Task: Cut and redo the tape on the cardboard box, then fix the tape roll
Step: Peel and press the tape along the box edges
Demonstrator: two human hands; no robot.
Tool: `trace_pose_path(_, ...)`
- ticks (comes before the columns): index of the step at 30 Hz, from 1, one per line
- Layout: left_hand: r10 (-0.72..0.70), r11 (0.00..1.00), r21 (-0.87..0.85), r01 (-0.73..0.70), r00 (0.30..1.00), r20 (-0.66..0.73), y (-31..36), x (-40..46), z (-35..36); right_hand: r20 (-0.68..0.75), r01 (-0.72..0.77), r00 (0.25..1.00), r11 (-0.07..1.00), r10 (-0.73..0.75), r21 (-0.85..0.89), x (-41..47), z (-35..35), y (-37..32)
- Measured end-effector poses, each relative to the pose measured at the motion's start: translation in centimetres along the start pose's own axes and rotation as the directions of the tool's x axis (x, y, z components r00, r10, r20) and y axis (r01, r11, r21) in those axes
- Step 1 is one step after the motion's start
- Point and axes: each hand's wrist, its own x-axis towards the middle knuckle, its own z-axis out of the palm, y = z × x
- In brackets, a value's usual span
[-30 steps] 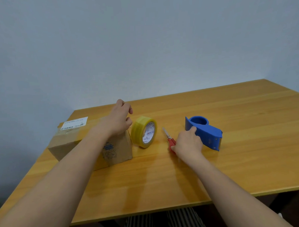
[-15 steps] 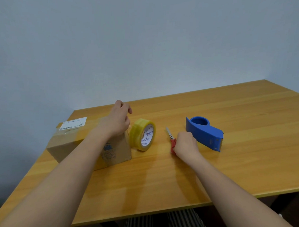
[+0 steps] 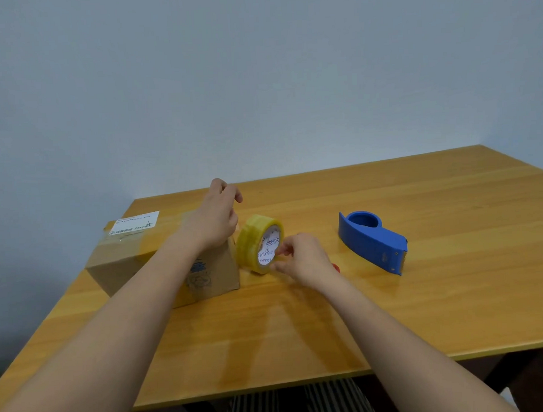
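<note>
A cardboard box point(image 3: 126, 268) with a white label lies at the table's left. My left hand point(image 3: 213, 219) rests on its right end, fingers curled over the far top edge. Right beside the box a yellow tape roll point(image 3: 250, 244) stands on its edge. My right hand point(image 3: 300, 260) pinches the roll's front rim between thumb and fingers. The red-handled scissors point(image 3: 337, 267) lie behind that hand, with only a bit of handle showing. A blue tape dispenser point(image 3: 371, 242) with no roll in it sits further right.
The wooden table point(image 3: 300, 329) has its front edge close to me and its left edge just beyond the box. A plain wall stands behind it. Striped fabric shows under the front edge.
My right hand left the scissors and moved left to the tape roll, taking hold of its rim. My left hand stayed on the box.
</note>
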Motion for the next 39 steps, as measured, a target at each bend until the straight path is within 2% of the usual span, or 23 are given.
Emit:
trace_pose_path(5,-0.027,0.997,0.071,0.029,0.999,-0.029,0.2,0.0,-0.2,0.018,0.077,0.997,0.996,-0.078,0.049,0.1,2.0,-0.9)
trace_pose_path(9,-0.17,0.968,0.178,0.175,0.985,-0.043,-0.1,-0.2,-0.4,-0.002,0.102,0.995,0.992,-0.102,0.077,0.0,2.8,-1.0)
trace_pose_path(12,-0.247,0.95,0.183,0.251,0.968,-0.047,-0.6,-0.5,-0.4,-0.012,0.124,0.992,0.989,-0.124,0.082,0.1,3.1,-1.0)
trace_pose_path(19,-0.211,0.954,0.206,0.217,0.976,-0.048,-1.0,-0.6,-0.1,-0.093,0.088,0.992,0.994,-0.082,0.069,0.8,2.4,-1.0)
trace_pose_path(25,-0.161,0.967,0.194,0.164,0.986,-0.031,-0.8,-0.5,-0.3,-0.098,0.105,0.99,0.993,-0.099,0.051,0.8,1.7,-0.4)
trace_pose_path(30,-0.127,0.984,0.122,0.126,0.992,-0.001,-0.9,-0.4,-0.2,-0.112,0.09,0.989,0.995,-0.094,-0.043,1.1,0.3,0.0)
trace_pose_path(34,-0.102,0.992,0.085,0.098,0.994,0.034,-0.2,-0.4,-0.5,-0.167,0.14,0.968,0.958,-0.185,-0.251,1.1,-1.2,0.7)
trace_pose_path(39,-0.086,0.996,0.042,0.084,0.994,0.074,0.3,-0.3,-0.5,-0.19,0.122,0.954,0.879,-0.232,-0.461,1.0,-2.1,0.9)
